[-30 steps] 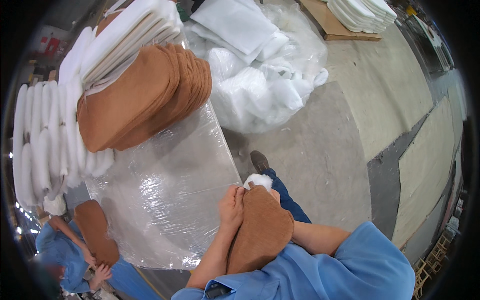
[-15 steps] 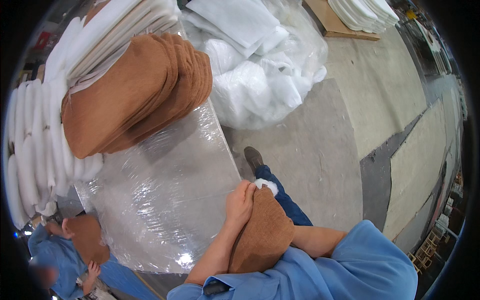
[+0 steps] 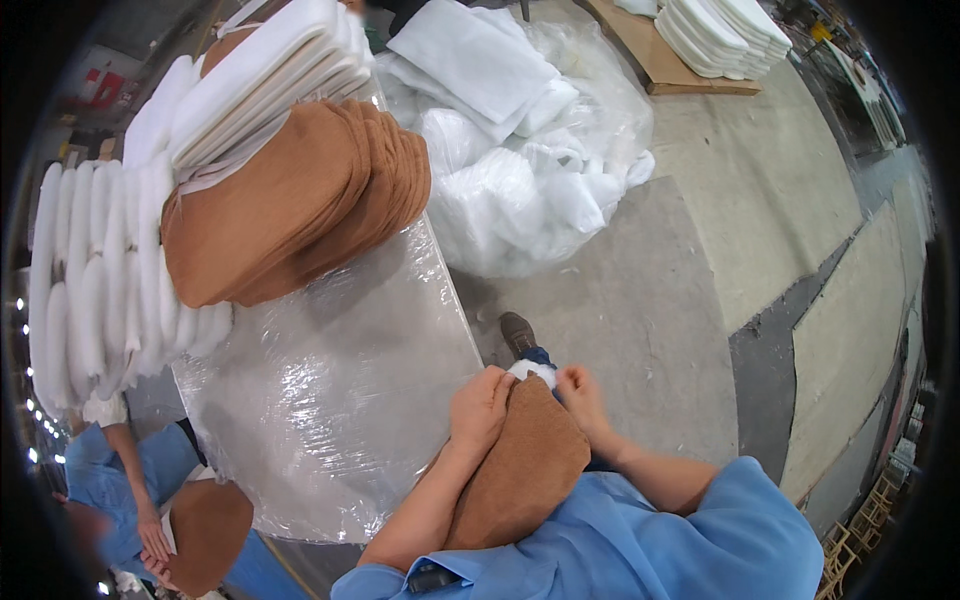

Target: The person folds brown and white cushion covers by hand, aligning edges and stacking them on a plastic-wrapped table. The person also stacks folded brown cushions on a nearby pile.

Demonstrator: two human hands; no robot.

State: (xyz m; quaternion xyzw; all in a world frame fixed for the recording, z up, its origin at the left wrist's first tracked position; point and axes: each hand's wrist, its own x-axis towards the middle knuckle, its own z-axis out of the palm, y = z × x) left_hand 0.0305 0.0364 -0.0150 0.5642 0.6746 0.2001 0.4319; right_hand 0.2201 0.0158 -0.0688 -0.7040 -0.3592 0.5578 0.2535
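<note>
Brown cushion [image 3: 520,465] is in front of the person's body, close against the blue shirt [image 3: 600,540], with its narrow end pointing away from the person. At this narrow end, some white stuffing [image 3: 535,373] comes out from the opening. The left hand [image 3: 480,410] holds the left edge of the cushion near this end, and its fingers are closed tightly on the cloth. The right hand [image 3: 585,405] is at the other side, just beside the white stuffing, with its fingers curled; I cannot tell if they grip something, because the hand is a little blurred. To the left of the cushion is a table [image 3: 330,400], which is covered with shiny clear plastic. On the table lies a pile of brown covers [image 3: 290,200], and next to it are many white pads [image 3: 100,270]. Behind the table's far right edge, a big clear bag [image 3: 530,190] with white soft material is on the floor [image 3: 620,300]. At the lower left, a co-worker [image 3: 120,480] in blue has both hands at another brown piece [image 3: 210,535].
</note>
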